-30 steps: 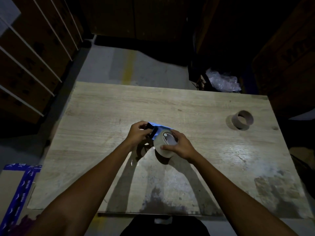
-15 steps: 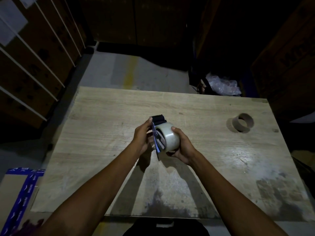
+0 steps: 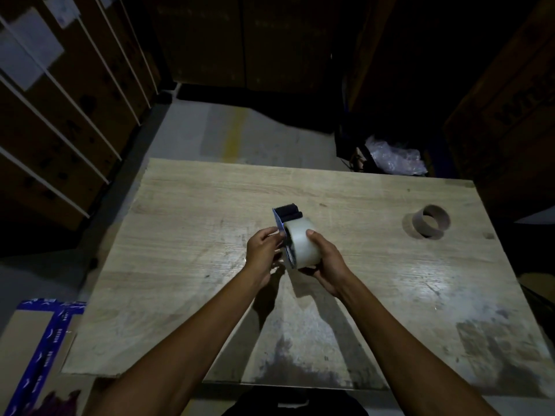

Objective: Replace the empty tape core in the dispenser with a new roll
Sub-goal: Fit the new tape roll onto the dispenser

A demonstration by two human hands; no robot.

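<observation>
Clear tape roll (image 3: 302, 244), axis left-right

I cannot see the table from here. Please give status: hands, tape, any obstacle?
Left hand on dispenser, right hand on new roll. Both lifted. Empty core aside, table right. No obstacle.

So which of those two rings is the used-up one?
The brown cardboard core lying alone at the table's far right; it is bare. The clear tape roll sits in the dispenser, held by both hands.

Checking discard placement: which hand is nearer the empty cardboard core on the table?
Right. The right hand grips the new tape roll mid-table, with the empty core off to its right; the left hand sits farther left.
</observation>
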